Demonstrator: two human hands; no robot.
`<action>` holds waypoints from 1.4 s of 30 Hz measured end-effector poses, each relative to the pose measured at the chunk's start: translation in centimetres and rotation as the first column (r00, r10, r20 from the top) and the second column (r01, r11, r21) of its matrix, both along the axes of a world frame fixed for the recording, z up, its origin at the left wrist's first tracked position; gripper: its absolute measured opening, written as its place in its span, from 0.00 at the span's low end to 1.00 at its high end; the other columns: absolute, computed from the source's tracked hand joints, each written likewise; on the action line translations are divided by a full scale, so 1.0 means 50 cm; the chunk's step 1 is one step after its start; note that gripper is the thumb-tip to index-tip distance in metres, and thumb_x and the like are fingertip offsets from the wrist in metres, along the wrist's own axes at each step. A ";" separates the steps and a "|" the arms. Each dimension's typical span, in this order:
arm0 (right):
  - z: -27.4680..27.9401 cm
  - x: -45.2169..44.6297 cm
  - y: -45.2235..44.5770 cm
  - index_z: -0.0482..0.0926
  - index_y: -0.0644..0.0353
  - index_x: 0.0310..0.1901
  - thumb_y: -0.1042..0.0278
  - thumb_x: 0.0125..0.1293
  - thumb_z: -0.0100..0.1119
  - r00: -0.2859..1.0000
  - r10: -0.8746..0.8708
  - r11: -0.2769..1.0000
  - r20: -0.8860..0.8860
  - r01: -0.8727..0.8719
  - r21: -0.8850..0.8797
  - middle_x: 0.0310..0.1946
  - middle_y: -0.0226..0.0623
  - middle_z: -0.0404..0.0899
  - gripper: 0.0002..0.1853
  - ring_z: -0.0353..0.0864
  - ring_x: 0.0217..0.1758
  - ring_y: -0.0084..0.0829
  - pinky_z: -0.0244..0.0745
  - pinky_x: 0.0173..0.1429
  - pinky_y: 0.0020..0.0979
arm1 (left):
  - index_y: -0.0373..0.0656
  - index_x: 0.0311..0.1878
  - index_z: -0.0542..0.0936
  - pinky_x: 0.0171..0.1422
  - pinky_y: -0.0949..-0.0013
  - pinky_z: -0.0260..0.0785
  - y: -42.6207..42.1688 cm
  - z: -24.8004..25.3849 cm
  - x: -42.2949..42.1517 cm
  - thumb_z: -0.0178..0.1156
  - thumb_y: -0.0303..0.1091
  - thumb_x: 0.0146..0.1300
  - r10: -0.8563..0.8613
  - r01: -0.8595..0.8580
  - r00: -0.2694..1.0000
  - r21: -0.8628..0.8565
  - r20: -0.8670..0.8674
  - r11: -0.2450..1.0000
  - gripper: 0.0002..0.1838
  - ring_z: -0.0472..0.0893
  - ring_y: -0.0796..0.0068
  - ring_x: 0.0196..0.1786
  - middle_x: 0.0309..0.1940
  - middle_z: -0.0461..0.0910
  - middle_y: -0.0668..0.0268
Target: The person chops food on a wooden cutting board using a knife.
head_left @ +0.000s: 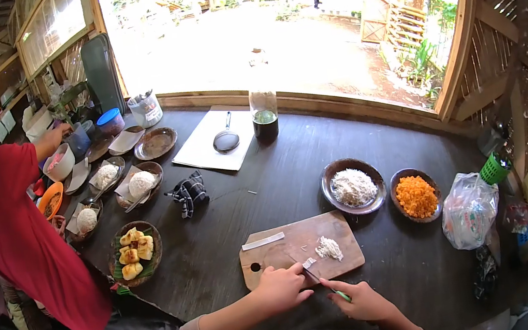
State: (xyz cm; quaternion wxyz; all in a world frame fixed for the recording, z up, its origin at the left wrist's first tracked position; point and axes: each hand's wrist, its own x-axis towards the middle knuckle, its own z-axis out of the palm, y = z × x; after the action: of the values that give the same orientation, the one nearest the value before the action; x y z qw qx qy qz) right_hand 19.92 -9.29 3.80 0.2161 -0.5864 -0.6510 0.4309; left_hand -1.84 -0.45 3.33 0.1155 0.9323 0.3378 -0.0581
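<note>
My right hand point(361, 299) is closed around the green handle of a knife point(342, 295), whose blade points up and left over the wooden cutting board point(353, 254). Beside the blade, my left hand point(282, 288) rests on the board's front edge, fingers bent together against a small white piece point(309, 263). Part of that piece is hidden by the fingers. To the right of the blade lies a small heap of finely cut white strips point(328, 249). A longer white strip point(263, 241) lies near the board's upper left corner.
Behind the board stand a bowl of shredded white food point(353, 187) and a bowl of orange shreds point(416, 197). A plastic bag point(470, 210) sits at right. Left are a plate of browned pieces point(130, 254), a dark cloth point(188, 194) and a co-worker in red point(26, 230). A bottle point(265, 118) stands behind.
</note>
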 end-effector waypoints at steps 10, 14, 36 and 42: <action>-0.002 -0.001 0.003 0.76 0.46 0.66 0.65 0.71 0.59 1.000 0.014 1.000 0.021 -0.014 -0.013 0.30 0.56 0.82 0.22 0.85 0.28 0.45 0.79 0.42 0.38 | 0.43 0.40 0.85 0.41 0.58 0.72 0.000 0.001 0.000 0.54 0.60 0.69 -0.011 0.011 1.000 0.003 0.002 1.000 0.27 0.84 0.66 0.44 0.48 0.78 0.65; -0.054 -0.015 0.012 0.74 0.44 0.68 0.67 0.70 0.59 0.998 0.014 0.994 -0.064 -0.007 0.110 0.32 0.56 0.83 0.24 0.85 0.30 0.51 0.79 0.40 0.40 | 0.42 0.39 0.84 0.42 0.57 0.73 -0.002 -0.001 -0.001 0.53 0.60 0.69 -0.009 0.009 1.000 0.004 0.012 1.000 0.28 0.84 0.65 0.43 0.48 0.78 0.64; -0.012 -0.001 -0.006 0.73 0.48 0.69 0.66 0.74 0.56 0.994 0.022 0.999 -0.110 -0.019 0.035 0.17 0.38 0.77 0.22 0.75 0.17 0.24 0.76 0.30 0.31 | 0.41 0.54 0.80 0.48 0.55 0.75 -0.050 -0.036 -0.015 0.57 0.57 0.67 0.118 -0.133 0.977 0.080 0.178 0.988 0.27 0.84 0.59 0.47 0.56 0.79 0.62; -0.015 -0.010 -0.012 0.74 0.45 0.68 0.66 0.74 0.56 0.993 -0.012 1.000 -0.116 0.013 0.003 0.18 0.37 0.77 0.22 0.76 0.17 0.23 0.76 0.28 0.30 | 0.40 0.55 0.80 0.51 0.57 0.74 -0.065 -0.066 -0.013 0.60 0.56 0.66 0.158 -0.202 0.946 0.136 0.282 0.970 0.28 0.84 0.59 0.48 0.57 0.78 0.62</action>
State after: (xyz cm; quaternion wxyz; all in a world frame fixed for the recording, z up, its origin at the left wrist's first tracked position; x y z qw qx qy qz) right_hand 19.44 -9.86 3.04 0.2573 -0.5640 -0.6345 0.4616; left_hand -2.49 -3.72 0.03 0.0886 0.9029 0.4066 0.1074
